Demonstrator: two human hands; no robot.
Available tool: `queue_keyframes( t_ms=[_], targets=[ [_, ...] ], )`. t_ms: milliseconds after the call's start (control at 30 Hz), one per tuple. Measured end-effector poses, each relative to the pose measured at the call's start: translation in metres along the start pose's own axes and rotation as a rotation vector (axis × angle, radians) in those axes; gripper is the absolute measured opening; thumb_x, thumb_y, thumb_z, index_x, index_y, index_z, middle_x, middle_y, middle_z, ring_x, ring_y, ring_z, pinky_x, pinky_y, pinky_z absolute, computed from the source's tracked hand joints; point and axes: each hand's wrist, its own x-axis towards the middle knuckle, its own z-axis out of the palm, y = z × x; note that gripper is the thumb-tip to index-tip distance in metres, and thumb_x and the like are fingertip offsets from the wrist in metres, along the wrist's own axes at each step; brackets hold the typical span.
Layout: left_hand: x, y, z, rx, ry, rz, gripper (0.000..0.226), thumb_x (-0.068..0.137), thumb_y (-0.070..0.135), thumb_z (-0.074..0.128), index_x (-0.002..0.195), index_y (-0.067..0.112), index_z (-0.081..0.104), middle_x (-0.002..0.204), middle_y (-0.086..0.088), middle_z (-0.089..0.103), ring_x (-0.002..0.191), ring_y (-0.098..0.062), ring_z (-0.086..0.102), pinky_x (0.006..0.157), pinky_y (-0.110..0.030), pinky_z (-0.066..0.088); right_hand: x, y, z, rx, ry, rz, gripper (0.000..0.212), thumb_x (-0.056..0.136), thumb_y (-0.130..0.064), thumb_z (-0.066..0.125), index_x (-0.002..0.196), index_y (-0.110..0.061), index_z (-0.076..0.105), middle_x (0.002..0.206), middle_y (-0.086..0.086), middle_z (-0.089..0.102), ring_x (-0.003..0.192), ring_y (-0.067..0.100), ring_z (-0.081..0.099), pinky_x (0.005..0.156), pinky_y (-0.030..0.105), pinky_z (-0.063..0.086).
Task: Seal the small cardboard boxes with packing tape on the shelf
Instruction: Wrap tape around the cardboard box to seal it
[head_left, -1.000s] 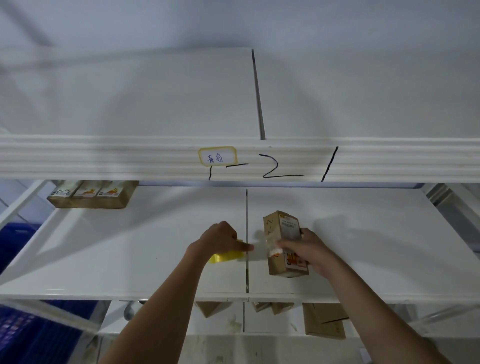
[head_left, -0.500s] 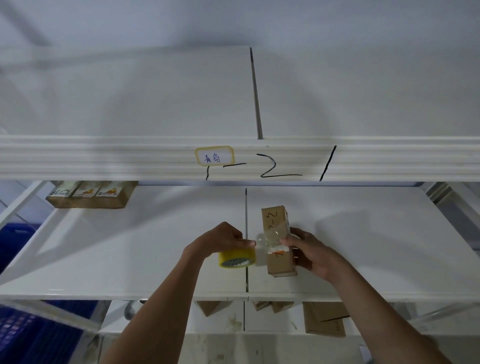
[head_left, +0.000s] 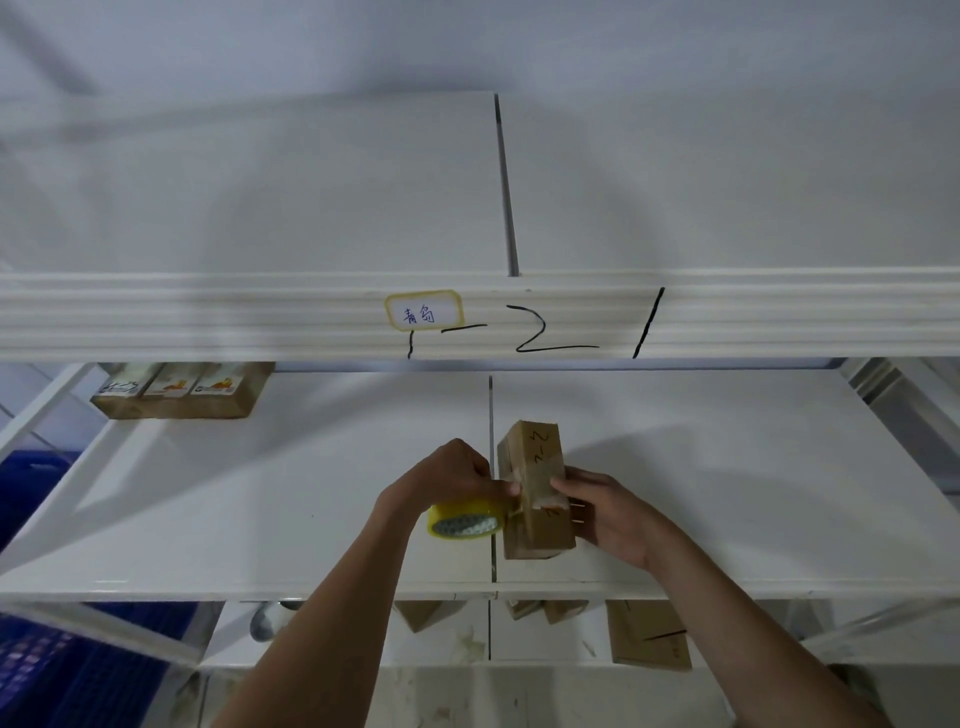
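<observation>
Cardboard box (head_left: 535, 491) stands on end on the white shelf (head_left: 260, 519), gripped by the right hand (head_left: 605, 512), while the left hand (head_left: 452, 480) clamps the yellow tape roll (head_left: 465, 521) against its side; uneven pulling could wrinkle the tape.

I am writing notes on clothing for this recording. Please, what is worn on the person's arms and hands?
Nothing is visible: the left hand and right hand are bare, with no gloves, rings or watch. Both forearms are uncovered; no sleeve shows in the frame.
</observation>
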Motion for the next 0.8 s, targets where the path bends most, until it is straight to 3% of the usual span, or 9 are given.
queue_keyframes(
  t_ms=[133,233,367,467,600,700,800],
  targets=[
    [0.004,0.014,0.014,0.236,0.019,0.019,0.04,0.074,0.061,0.075,0.074,0.021,0.068,0.072,0.006,0.063,0.069,-0.013,0.064,0.064,-0.022,0.047,0.006,-0.005,0.016,-0.381,0.08,0.013,0.059,0.073,-0.045,0.084,0.123,-0.029,0.059,0.115,0.001,0.072,0.106,0.021,0.069,0.096,0.045,0.055],
    [0.006,0.019,0.018,0.247,0.062,0.027,0.033,0.08,0.054,0.072,0.083,0.021,0.069,0.074,0.007,0.059,0.075,-0.014,0.062,0.066,-0.021,0.043,0.014,-0.003,0.018,-0.581,0.134,-0.024,0.058,0.064,-0.039,0.09,0.115,-0.036,0.063,0.108,-0.006,0.072,0.103,0.014,0.068,0.095,0.043,0.056],
    [0.004,0.014,0.016,0.149,0.034,-0.012,0.046,0.081,0.06,0.07,0.093,0.016,0.074,0.088,0.001,0.068,0.079,-0.015,0.063,0.071,-0.024,0.047,0.01,-0.008,0.012,-0.555,0.204,0.018,0.048,0.067,-0.034,0.088,0.111,-0.031,0.067,0.106,-0.003,0.072,0.101,0.017,0.067,0.093,0.042,0.056],
    [-0.001,0.009,0.012,0.037,-0.011,-0.014,0.039,0.087,0.056,0.067,0.077,0.019,0.066,0.082,0.001,0.061,0.08,-0.016,0.06,0.071,-0.025,0.047,0.008,-0.009,0.008,-0.488,0.26,0.013,0.044,0.068,-0.031,0.089,0.108,-0.026,0.071,0.101,-0.001,0.075,0.096,0.019,0.07,0.086,0.039,0.058],
    [-0.007,0.01,0.009,-0.009,-0.08,0.029,0.03,0.088,0.049,0.068,0.082,0.02,0.068,0.088,0.0,0.064,0.084,-0.015,0.06,0.072,-0.023,0.048,0.01,-0.002,0.003,-0.442,0.334,0.02,0.034,0.077,-0.026,0.081,0.109,-0.021,0.07,0.104,0.005,0.074,0.097,0.023,0.069,0.083,0.039,0.058],
    [-0.009,0.002,0.007,-0.075,-0.112,0.034,0.027,0.088,0.05,0.069,0.078,0.025,0.066,0.088,0.002,0.064,0.087,-0.016,0.061,0.072,-0.023,0.047,0.01,-0.003,-0.004,-0.397,0.357,0.036,0.04,0.077,-0.026,0.082,0.114,-0.021,0.068,0.104,0.005,0.074,0.097,0.025,0.069,0.075,0.036,0.058],
    [-0.01,-0.005,0.008,-0.133,-0.076,0.021,0.031,0.085,0.053,0.071,0.072,0.025,0.065,0.083,0.002,0.063,0.082,-0.014,0.059,0.071,-0.024,0.046,0.009,-0.005,-0.009,-0.391,0.335,0.038,0.042,0.072,-0.026,0.086,0.111,-0.022,0.072,0.1,0.003,0.077,0.095,0.024,0.072,0.082,0.041,0.06]
  ],
)
